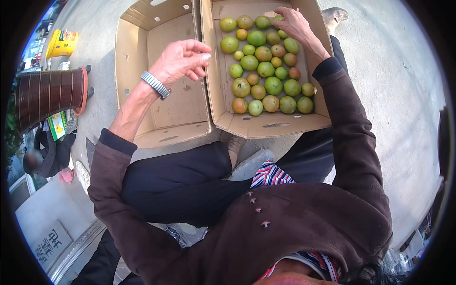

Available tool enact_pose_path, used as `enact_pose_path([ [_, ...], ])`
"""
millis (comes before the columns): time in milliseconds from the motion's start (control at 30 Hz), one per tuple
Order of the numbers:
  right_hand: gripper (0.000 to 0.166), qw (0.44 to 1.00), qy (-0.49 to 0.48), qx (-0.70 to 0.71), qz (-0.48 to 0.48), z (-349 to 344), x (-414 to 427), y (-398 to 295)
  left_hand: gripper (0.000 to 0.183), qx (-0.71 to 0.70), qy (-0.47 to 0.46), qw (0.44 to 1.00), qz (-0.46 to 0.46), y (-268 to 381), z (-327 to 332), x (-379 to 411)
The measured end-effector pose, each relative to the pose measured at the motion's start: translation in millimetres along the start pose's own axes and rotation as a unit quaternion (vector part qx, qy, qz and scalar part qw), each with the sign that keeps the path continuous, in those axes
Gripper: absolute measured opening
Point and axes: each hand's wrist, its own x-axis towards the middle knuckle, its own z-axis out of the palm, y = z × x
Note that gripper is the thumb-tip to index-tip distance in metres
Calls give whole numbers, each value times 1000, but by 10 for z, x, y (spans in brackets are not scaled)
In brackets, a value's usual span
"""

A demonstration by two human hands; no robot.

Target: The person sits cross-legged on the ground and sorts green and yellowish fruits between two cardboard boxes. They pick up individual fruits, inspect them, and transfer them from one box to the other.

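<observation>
In the head view, my right hand (295, 24) reaches over the far right part of a cardboard box (270, 125). Its fingers are on a green tomato (277, 18), partly hidden beneath them. Several green and reddish tomatoes (265, 69) lie in one layer in this box, small ones among larger ones. My left hand (183, 60), with a metal-banded wristwatch (155, 84) on the wrist, hovers near the side walls where the two boxes meet. Its fingers are loosely curled and apart, and no object shows in them. Below it stands a second cardboard box (178, 103), touching the first.
To the left are a yellow bucket (61, 43) and a large brown planter (50, 94) on a wheeled base. A person (53, 153) is at the far left. A shoe (335, 14) shows beyond the tomato box. A grey stone (253, 164) lies between my legs.
</observation>
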Motion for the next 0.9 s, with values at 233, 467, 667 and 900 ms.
enact_pose_path([
  [233, 32, 946, -307, 11, -104, 78, -1026, -920, 39, 34, 84, 994, 61, 37, -266, -96],
  [467, 20, 896, -261, -17, -358, 688, -1444, -1132, 41, 102, 30, 991, 74, -74, -105, -165],
  [667, 22, 837, -348, -74, -416, 1059, -1670, -1154, 39, 75, 12, 993, 85, -52, -50, -138],
  [900, 25, 835, -371, -90, -397, 1076, -1599, -1198, 32, 69, 43, 994, 77, -66, -45, -155],
])
